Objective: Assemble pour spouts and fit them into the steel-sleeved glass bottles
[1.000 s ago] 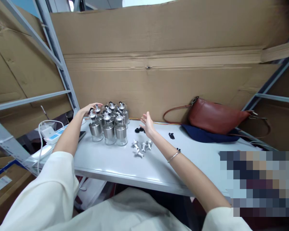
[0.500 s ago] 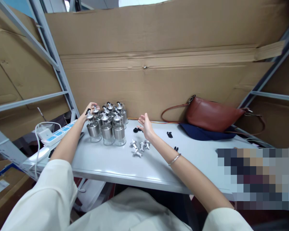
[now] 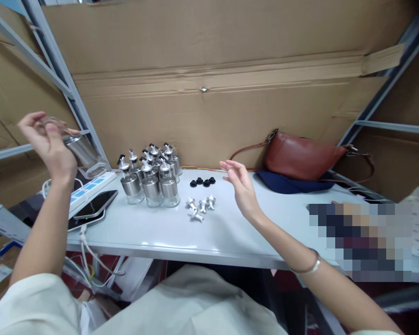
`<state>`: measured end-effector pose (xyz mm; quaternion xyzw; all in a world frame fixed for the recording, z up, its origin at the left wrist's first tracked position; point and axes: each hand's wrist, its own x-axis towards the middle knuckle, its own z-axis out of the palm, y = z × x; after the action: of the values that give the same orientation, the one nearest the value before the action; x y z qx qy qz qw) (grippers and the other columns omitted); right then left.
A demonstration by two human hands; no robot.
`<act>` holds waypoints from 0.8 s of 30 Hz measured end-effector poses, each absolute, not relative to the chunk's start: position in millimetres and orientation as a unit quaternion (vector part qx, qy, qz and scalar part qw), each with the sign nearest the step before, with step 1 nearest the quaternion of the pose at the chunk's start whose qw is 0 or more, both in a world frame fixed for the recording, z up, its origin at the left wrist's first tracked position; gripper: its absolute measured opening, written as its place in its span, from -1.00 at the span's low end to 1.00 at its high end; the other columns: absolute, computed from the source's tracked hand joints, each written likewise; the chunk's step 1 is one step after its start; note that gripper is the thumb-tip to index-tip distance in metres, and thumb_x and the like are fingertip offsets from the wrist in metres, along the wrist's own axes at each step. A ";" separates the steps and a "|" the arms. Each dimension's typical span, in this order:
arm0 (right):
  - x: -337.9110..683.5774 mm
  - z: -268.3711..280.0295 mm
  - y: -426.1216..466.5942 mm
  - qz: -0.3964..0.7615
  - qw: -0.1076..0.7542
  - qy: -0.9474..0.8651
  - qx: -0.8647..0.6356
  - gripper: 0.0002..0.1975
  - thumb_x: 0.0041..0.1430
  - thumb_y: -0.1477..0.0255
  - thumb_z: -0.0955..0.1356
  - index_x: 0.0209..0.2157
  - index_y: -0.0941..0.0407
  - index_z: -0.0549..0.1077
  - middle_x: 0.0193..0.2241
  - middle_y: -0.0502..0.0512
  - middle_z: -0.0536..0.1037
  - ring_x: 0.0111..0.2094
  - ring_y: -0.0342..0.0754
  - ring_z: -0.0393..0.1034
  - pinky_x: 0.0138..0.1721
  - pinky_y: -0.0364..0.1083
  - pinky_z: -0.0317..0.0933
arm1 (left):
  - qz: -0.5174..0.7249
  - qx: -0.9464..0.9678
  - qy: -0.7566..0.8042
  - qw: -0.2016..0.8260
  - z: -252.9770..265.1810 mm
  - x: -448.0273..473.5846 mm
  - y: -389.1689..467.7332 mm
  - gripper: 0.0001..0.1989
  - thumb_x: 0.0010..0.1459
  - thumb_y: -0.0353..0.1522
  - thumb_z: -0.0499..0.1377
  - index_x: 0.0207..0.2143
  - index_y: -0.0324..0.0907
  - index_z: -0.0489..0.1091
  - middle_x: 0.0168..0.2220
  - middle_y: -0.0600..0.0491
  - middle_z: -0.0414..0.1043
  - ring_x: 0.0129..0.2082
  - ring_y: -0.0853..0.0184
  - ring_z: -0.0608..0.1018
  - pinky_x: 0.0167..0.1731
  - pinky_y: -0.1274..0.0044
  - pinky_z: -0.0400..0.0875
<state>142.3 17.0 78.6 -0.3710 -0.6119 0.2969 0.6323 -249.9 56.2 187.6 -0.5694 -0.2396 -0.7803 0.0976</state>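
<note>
At the upper left, my left hand (image 3: pixel 52 146) is closed around the neck of a glass bottle (image 3: pixel 83 151) with a steel sleeve. The bottle hangs tilted above the power strip, its base toward the lower right. My right hand (image 3: pixel 242 190) is over the middle of the table, fingers apart and holding nothing. Between the hands stands a cluster of similar sleeved bottles (image 3: pixel 151 188) topped with silver pour spouts and black flip caps. Several loose silver-white spout pieces (image 3: pixel 203 206) lie in front of several black round stoppers (image 3: pixel 206 183).
A white power strip (image 3: pixel 91 188) and a phone (image 3: pixel 96 204) on a pad lie at the table's left end. At the back right, a brown leather bag (image 3: pixel 303 156) rests on dark blue cloth (image 3: pixel 293 186). Cardboard (image 3: pixel 230 111) closes off the back; metal shelf posts flank it.
My left hand has moved left and up from beside the bottle cluster, now with a bottle in it. My right hand has shifted right, uncovering the black stoppers.
</note>
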 end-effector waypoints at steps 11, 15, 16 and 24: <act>213.4 13.2 -41.7 0.004 0.470 -0.721 -0.509 -0.81 0.21 0.42 0.20 -0.19 0.09 0.38 -0.25 0.17 0.51 -0.19 0.06 0.37 -0.17 0.05 0.27 | -0.682 -0.653 -0.190 -0.269 81.2 -74.1 -26.8 -0.77 0.22 -0.24 0.07 -0.09 -0.08 0.21 -0.26 0.07 0.39 -0.36 0.41 0.55 -0.31 0.49 0.50; 247.1 -10.3 -26.6 -0.057 0.434 -0.703 -0.561 -0.73 0.19 0.42 0.20 -0.08 0.12 0.35 -0.18 0.24 0.47 -0.13 0.12 0.33 -0.11 0.12 0.24 | -0.632 -0.684 -0.141 -0.337 56.6 -27.9 -29.7 -0.78 0.26 -0.25 0.01 -0.05 -0.05 0.16 -0.22 0.04 0.35 -0.32 0.41 0.53 -0.29 0.47 0.48; 252.3 -14.3 -23.3 -0.062 0.421 -0.706 -0.567 -0.71 0.19 0.43 0.19 -0.06 0.12 0.34 -0.16 0.25 0.46 -0.11 0.13 0.32 -0.08 0.13 0.23 | -0.623 -0.687 -0.139 -0.346 51.6 -18.6 -28.6 -0.78 0.27 -0.24 -0.01 -0.05 -0.04 0.14 -0.22 0.04 0.35 -0.31 0.41 0.52 -0.27 0.46 0.47; 253.8 -24.4 -18.8 -0.046 0.325 -0.740 -0.587 -0.65 0.20 0.39 0.18 0.00 0.11 0.34 -0.10 0.27 0.41 -0.04 0.17 0.27 -0.07 0.14 0.22 | -0.617 -0.686 -0.187 -0.337 25.0 20.8 -19.9 -0.71 0.25 -0.18 -0.01 0.00 0.01 0.08 -0.19 0.01 0.27 -0.25 0.37 0.50 -0.18 0.40 0.43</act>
<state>253.8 -18.8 -24.4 -0.5871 -0.7400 -0.0464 0.3249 20.8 -19.9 25.0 -0.6858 -0.1869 -0.6175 -0.3369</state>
